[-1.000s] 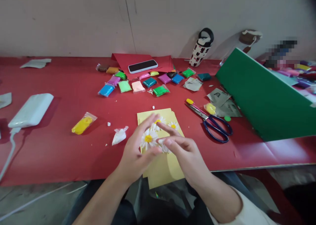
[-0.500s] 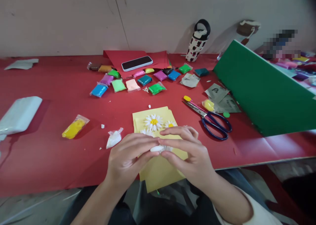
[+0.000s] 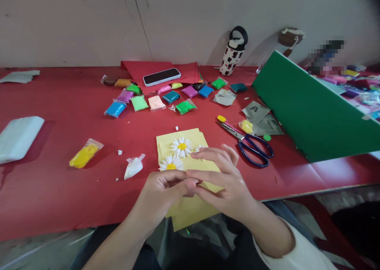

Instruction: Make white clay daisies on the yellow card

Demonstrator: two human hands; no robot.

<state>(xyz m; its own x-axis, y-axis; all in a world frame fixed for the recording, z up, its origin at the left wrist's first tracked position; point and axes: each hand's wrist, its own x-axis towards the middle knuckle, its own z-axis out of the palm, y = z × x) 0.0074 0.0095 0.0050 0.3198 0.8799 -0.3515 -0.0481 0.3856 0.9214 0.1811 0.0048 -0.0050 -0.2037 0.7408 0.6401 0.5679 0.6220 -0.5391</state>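
Note:
Yellow paper sheets [image 3: 192, 214] lie at the table's front edge with white daisies on them. One daisy [image 3: 181, 146] shows fully; another [image 3: 171, 165] is partly covered by my left hand [image 3: 166, 191]. That hand is closed, thumb against curled fingers, its tip meeting the fingertips of my right hand [image 3: 222, 179]. The right thumb and index finger are pinched at this spot, and its other fingers reach out over the paper. Whatever the fingertips hold is hidden. A small bag of white clay [image 3: 134, 166] lies left of the paper.
Scissors [image 3: 255, 149] lie to the right, near a standing green board [image 3: 314, 108]. Colourful clay packets [image 3: 139, 103], a phone [image 3: 162, 76] and a patterned bottle [image 3: 233, 56] are further back. A yellow clay bag [image 3: 86, 153] and a white block [image 3: 20, 137] are at left.
The white piece seen between my fingertips is now hidden. My left fingers have curled in and drawn back, uncovering more of the lower left daisy. The view has shifted slightly.

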